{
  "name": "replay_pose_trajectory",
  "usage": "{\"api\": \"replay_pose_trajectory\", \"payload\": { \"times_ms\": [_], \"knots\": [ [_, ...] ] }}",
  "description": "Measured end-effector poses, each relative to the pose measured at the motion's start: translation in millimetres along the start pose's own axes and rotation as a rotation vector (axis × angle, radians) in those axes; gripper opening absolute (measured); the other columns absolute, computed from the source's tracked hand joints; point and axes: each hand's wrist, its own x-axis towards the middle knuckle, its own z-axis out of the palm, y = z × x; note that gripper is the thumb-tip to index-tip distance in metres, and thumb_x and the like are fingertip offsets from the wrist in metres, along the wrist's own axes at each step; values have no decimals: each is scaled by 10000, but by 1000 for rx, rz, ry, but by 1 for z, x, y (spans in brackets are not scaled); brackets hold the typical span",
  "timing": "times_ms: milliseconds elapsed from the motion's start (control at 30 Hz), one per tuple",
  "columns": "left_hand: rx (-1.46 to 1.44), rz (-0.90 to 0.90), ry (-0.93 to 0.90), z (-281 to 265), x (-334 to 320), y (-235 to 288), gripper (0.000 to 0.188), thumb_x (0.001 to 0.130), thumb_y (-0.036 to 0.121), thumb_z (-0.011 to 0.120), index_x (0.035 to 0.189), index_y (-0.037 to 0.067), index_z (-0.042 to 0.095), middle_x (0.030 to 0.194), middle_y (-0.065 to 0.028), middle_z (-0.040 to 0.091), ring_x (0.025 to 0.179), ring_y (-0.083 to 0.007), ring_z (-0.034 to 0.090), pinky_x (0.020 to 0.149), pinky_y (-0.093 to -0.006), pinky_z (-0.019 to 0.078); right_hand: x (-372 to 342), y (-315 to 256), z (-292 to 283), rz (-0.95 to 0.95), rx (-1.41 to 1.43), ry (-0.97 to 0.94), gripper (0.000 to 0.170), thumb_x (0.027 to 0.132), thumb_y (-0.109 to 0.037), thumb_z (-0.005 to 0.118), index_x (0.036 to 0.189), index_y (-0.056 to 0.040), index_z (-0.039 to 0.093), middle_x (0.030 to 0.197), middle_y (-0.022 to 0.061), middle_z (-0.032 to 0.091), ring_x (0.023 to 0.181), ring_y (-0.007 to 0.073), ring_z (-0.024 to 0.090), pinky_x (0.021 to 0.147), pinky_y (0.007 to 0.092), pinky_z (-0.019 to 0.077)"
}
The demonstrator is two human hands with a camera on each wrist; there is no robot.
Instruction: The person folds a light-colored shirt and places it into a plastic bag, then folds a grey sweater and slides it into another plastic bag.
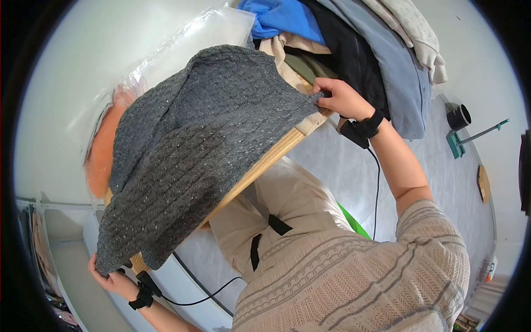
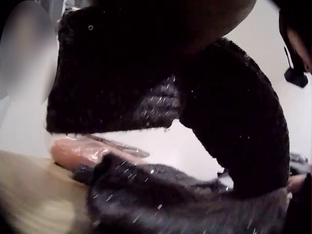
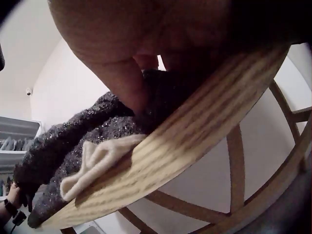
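Note:
A dark grey knit garment (image 1: pixel 204 127) flecked with shiny bits spreads across the wooden table (image 1: pixel 260 169), creased and partly folded over. My right hand (image 1: pixel 347 100) pinches its upper right corner near the table edge. At the opposite end, my left hand (image 1: pixel 119 283) grips the lower left end of the garment beyond the table's edge. In the left wrist view, the knit fabric (image 2: pixel 234 117) hangs in dark folds close to the camera. A cream piece of cloth (image 3: pixel 95 158) pokes out from under the garment, over the wooden edge in the right wrist view.
A pile of clothes (image 1: pixel 354 55) in blue, black and grey lies at the far right. Behind the garment sit clear plastic (image 1: pixel 193 41) and an orange bagged item (image 1: pixel 105 149). Shelving with hanging clothes (image 1: pixel 41 238) stands left. A dustpan (image 1: pixel 456 145) and black bin (image 1: pixel 458 118) are on the floor.

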Motion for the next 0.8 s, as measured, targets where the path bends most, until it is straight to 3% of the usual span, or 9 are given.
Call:
{"api": "replay_pose_trajectory", "payload": {
  "times_ms": [67, 133, 200, 333, 400, 467, 533, 633, 800],
  "knots": [
    [427, 250, -111, -6, -6, -12, 428, 671, -97, 415, 1078, -29, 527, 1083, -122, 539, 1029, -260, 508, 971, -334, 356, 1, 0, 1, -26, -22, 7, 148, 800, -21, 634, 858, -28, 498, 743, -20, 500, 757, 55, 478, 691, 234, 417],
    [469, 260, -253, -6, -12, -18, 446, 654, -130, 417, 1070, -23, 536, 1094, -136, 540, 1055, -283, 510, 984, -337, 349, 1, 2, 2, -51, 16, 52, 157, 801, -68, 639, 855, -23, 499, 689, 29, 511, 679, 86, 479, 632, 268, 424],
    [542, 171, -599, -10, -21, -24, 505, 619, -180, 457, 1083, -8, 558, 1144, -151, 540, 1122, -309, 499, 1007, -354, 344, -3, -4, 0, 5, 57, 20, 145, 800, -62, 637, 857, -33, 506, 692, 9, 505, 663, 84, 483, 608, 267, 424],
    [620, 122, -591, -8, -31, -31, 556, 594, -207, 514, 1104, -2, 597, 1134, -184, 608, 1099, -322, 563, 960, -366, 419, 0, 0, 6, 111, 180, 10, 123, 822, -16, 615, 848, -56, 502, 685, -31, 496, 603, 42, 490, 529, 211, 401],
    [595, 70, -509, -9, -26, -20, 547, 642, -202, 398, 1103, 2, 610, 1096, -168, 639, 1082, -292, 584, 969, -354, 415, 1, 0, 6, 95, 134, 14, 115, 823, -11, 604, 847, -56, 500, 690, -39, 487, 600, 46, 485, 533, 213, 399],
    [540, 137, -308, -14, -15, -27, 487, 676, -165, 449, 1091, 23, 622, 1083, -172, 639, 1055, -312, 593, 927, -350, 440, 3, 10, 7, 21, 92, 63, 114, 824, 12, 572, 833, -57, 481, 721, -32, 500, 636, 45, 488, 568, 202, 404],
    [504, 165, -188, -12, -9, -4, 497, 679, -161, 430, 1086, 38, 633, 1080, -168, 643, 1048, -300, 601, 919, -338, 443, 2, 4, 4, 161, 238, -8, 121, 824, 23, 565, 824, -57, 475, 748, -32, 504, 692, 45, 478, 613, 204, 404],
    [493, 154, -97, -9, -9, 15, 516, 680, -173, 424, 1096, 47, 635, 1084, -162, 645, 1041, -287, 607, 913, -329, 445, 5, 14, 6, 57, 257, -5, 127, 827, 31, 563, 817, -57, 471, 755, -37, 492, 711, 43, 456, 633, 204, 394],
    [420, 270, -128, -17, -21, 14, 532, 688, -195, 405, 1097, 52, 640, 1110, -142, 644, 1090, -278, 593, 944, -307, 440, 8, 19, 5, 3, 182, 13, 135, 829, 24, 576, 802, -57, 472, 735, -45, 476, 683, 39, 440, 628, 194, 378]
  ]
}}
